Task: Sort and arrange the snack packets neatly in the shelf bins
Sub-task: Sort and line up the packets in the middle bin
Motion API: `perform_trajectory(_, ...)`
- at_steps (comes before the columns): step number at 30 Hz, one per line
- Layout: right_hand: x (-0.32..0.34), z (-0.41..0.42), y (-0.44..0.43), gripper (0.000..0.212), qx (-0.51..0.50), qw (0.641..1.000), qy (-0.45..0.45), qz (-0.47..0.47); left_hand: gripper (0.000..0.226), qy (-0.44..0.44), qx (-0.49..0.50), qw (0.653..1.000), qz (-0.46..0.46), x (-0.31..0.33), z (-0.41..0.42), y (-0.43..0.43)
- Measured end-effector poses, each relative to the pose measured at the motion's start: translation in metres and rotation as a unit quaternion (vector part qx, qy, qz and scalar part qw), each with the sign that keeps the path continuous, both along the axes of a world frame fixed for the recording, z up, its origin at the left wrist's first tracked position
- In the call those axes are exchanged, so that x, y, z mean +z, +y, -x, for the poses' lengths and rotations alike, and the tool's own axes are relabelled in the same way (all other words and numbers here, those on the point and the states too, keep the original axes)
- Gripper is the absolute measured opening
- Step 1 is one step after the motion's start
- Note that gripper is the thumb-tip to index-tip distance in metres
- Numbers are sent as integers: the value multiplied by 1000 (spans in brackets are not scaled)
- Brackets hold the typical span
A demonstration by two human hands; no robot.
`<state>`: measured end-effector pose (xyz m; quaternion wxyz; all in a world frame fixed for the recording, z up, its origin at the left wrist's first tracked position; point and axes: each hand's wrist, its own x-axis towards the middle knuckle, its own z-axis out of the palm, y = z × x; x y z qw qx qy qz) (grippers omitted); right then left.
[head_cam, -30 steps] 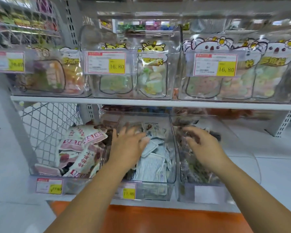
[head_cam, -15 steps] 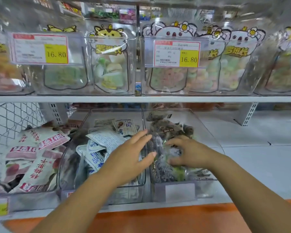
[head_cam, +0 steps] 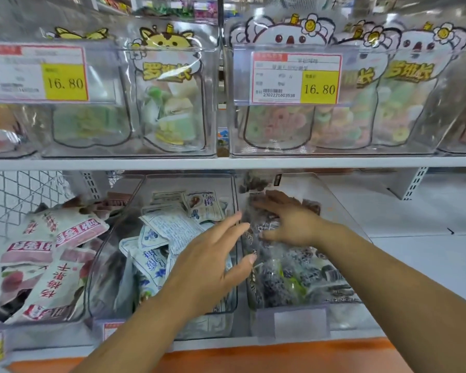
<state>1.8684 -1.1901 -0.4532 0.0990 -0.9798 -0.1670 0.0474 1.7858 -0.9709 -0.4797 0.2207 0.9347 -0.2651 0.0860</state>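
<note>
Left hand (head_cam: 213, 262) spread flat, holding nothing, over glossy white packets (head_cam: 170, 232) in the middle clear bin (head_cam: 189, 180). Right hand (head_cam: 288, 222) presses open-fingered on crinkly dark packets (head_cam: 280, 278), lower centre-right bin (head_cam: 334, 200).

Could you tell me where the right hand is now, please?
Head view: the right hand rests on the dark snack packets in the rightmost clear bin on the lower shelf, right of the left hand.
</note>
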Motion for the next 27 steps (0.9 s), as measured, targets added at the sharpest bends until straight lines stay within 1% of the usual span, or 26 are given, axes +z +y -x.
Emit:
perform_trajectory(3,-4,7,-12,59,46,998,-34,9,68,0,6,1000,-9,2,0,2)
perform_trajectory(5,2,18,-24,54,44,998,-36,17,68,-1,9,1000,-16,3,1,2)
perform_trajectory(7,12,31,-40,42,30,998,-6,53,68,-4,9,1000,-25,6,0,3)
perform_trajectory(8,16,37,-46,32,26,995,25,92,68,-4,9,1000,-29,7,0,4)
perform_trajectory(9,22,44,-50,27,30,990,54,129,70,-4,7,999,-32,8,0,4)
perform_trajectory(10,26,51,-50,30,32,987,73,142,71,-6,7,999,-37,9,0,5)
perform_trajectory(11,29,53,-47,35,26,992,74,102,73,-8,6,999,-42,10,0,6)
perform_trajectory(13,35,47,-36,40,-8,999,13,-46,75,-16,7,999,-50,13,0,6)
perform_trajectory(14,36,37,-29,40,-25,995,-35,-87,76,-20,10,998,-53,13,-1,6)
perform_trajectory(15,35,23,-23,37,-40,992,-73,-92,76,-22,12,998,-55,14,-1,6)
perform_trajectory(16,32,9,-18,33,-64,992,-79,-76,75,-22,14,998,-57,15,-1,6)
perform_trajectory(17,26,-3,-14,40,-91,993,-59,-52,74,-18,14,998,-56,15,0,6)
perform_trajectory(19,12,-17,-6,94,-125,992,27,-16,70,-11,16,998,-52,15,0,6)
perform_trajectory(20,4,-21,-3,111,-125,991,51,8,69,-9,17,998,-52,14,0,6)
perform_trajectory(21,-3,-25,-2,116,-120,991,53,25,68,-9,17,998,-53,14,0,6)
perform_trajectory(23,-9,-33,-5,109,-112,993,31,21,69,-8,17,998,-55,13,-1,6)
perform_trajectory(27,-4,-26,-9,74,-81,996,13,-17,70,-3,17,999,-48,12,-3,6)
